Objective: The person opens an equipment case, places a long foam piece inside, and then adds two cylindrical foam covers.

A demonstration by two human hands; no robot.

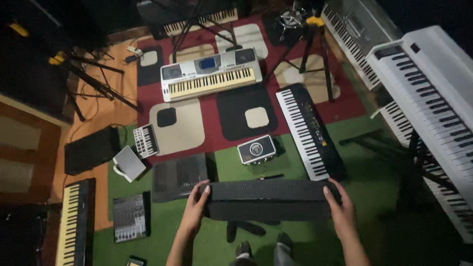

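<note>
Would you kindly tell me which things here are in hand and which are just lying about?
In hand:
- long black rectangular keyboard, gripped at its ends by the left hand and right hand

Lying about:
- silver keyboard on the red rug
- slim black keyboard
- grey mixer
- small white-cornered black box

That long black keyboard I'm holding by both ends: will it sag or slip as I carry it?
The long black keyboard looks stiff: it spans straight between the left hand and right hand. Its length suggests it may swing or tip if one end loosens. The matte casing probably grips fairly well.
</note>
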